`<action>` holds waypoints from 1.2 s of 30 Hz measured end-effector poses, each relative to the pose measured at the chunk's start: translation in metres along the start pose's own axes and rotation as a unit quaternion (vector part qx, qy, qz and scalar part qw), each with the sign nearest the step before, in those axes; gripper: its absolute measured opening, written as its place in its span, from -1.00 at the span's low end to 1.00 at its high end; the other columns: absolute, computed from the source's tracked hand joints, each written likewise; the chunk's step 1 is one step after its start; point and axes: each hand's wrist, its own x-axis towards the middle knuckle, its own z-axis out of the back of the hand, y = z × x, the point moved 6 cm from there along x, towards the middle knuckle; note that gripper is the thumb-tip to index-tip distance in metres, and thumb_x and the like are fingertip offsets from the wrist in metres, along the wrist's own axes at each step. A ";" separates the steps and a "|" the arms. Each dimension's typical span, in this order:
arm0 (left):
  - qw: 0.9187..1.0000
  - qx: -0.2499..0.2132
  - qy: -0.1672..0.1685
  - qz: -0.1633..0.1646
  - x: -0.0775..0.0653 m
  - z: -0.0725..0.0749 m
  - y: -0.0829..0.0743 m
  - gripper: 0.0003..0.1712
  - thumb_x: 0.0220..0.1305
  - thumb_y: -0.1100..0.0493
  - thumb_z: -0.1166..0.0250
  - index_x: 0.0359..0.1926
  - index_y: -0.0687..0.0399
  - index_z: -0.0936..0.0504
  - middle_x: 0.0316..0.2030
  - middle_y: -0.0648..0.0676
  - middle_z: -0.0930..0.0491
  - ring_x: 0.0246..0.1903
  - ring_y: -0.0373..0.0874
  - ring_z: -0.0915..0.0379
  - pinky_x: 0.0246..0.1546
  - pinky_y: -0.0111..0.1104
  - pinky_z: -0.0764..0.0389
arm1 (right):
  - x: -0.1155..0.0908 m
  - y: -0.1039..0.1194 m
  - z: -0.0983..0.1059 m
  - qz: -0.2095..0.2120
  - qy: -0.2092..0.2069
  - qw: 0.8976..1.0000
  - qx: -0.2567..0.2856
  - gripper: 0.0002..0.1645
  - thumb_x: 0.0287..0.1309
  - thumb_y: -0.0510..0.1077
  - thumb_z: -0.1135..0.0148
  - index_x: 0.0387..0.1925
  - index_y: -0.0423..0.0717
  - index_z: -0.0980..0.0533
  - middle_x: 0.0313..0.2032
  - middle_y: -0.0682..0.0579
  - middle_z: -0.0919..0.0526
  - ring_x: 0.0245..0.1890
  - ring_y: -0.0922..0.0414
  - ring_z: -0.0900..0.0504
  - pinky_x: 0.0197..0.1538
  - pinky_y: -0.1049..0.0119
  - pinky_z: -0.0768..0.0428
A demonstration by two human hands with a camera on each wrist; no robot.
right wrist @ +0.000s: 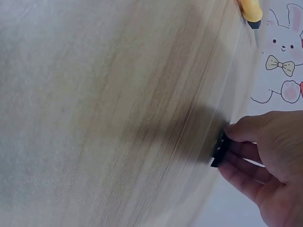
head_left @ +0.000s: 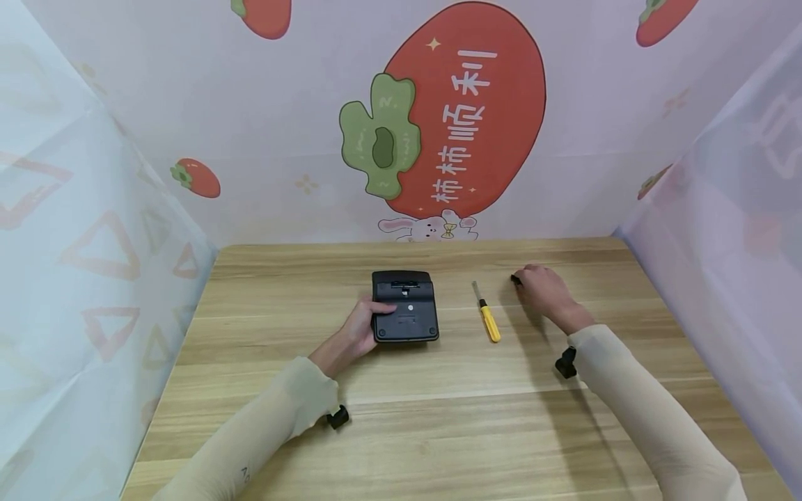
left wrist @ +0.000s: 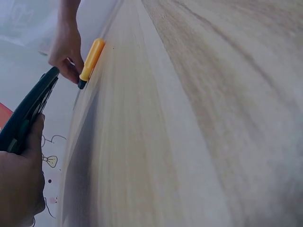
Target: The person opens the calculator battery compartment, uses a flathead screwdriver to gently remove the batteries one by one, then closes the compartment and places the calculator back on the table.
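My left hand grips a black calculator by its left edge, thumb lying across the back. That back side faces up, with an uncovered recess near its top, a small round light spot and two round feet at the lower corners. In the left wrist view the calculator is tilted and held above the table. Over at the right, my right hand pinches a small black plastic piece between thumb and fingers, close to the tabletop. Between the hands lies a screwdriver with a yellow handle, touched by neither.
The wooden table ends at a back wall sheet printed with persimmons and a rabbit. White sheets hang along the left side and right side. Each sleeve carries a small black wrist device near its cuff.
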 end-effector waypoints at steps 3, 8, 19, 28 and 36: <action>1.000 0.002 0.006 -0.003 0.000 -0.001 0.000 -0.24 0.41 0.47 0.00 0.60 0.29 -0.11 0.47 0.42 -0.34 0.47 0.27 -0.31 0.37 -0.02 -0.52 | 0.001 0.001 0.001 0.006 0.001 1.000 -0.010 -0.86 0.38 -0.37 -0.22 -0.26 -0.35 -0.67 -0.39 -0.18 -0.66 -0.36 -0.12 -0.68 -0.29 -0.05 -0.69; 1.000 -0.003 0.005 0.000 -0.001 -0.001 0.000 -0.25 0.41 0.47 -0.01 0.59 0.27 -0.12 0.46 0.41 -0.36 0.46 0.26 -0.32 0.36 -0.04 -0.54 | 0.003 0.000 0.000 0.005 0.010 1.000 -0.007 -0.81 0.31 -0.40 -0.16 -0.44 -0.26 -0.58 -0.48 -0.11 -0.59 -0.49 0.01 -0.50 -0.39 0.09 -0.52; 1.000 -0.001 0.014 0.001 -0.003 -0.001 -0.001 -0.25 0.41 0.47 0.00 0.60 0.27 -0.11 0.47 0.43 -0.34 0.46 0.27 -0.32 0.34 -0.04 -0.57 | 0.009 -0.005 -0.002 0.007 0.024 1.000 -0.007 -0.64 0.17 -0.42 -0.11 -0.63 -0.05 -0.31 -0.63 0.04 -0.30 -0.57 0.11 -0.23 -0.44 0.23 -0.25; 1.000 0.002 0.019 -0.003 -0.003 -0.001 -0.001 -0.24 0.41 0.47 0.02 0.60 0.31 -0.09 0.48 0.46 -0.31 0.46 0.29 -0.30 0.34 -0.04 -0.56 | 0.007 -0.008 -0.001 0.014 0.014 1.000 0.001 -0.68 0.17 -0.40 -0.12 -0.61 -0.05 -0.33 -0.63 0.04 -0.31 -0.57 0.11 -0.23 -0.43 0.22 -0.22; 1.000 -0.001 0.021 -0.002 -0.003 -0.002 -0.001 -0.24 0.42 0.47 0.02 0.61 0.28 -0.08 0.48 0.45 -0.31 0.47 0.28 -0.30 0.34 -0.04 -0.57 | 0.007 -0.010 -0.002 0.007 0.009 1.000 0.014 -0.71 0.16 -0.38 -0.17 -0.58 -0.06 -0.37 -0.62 0.03 -0.33 -0.57 0.10 -0.25 -0.43 0.23 -0.22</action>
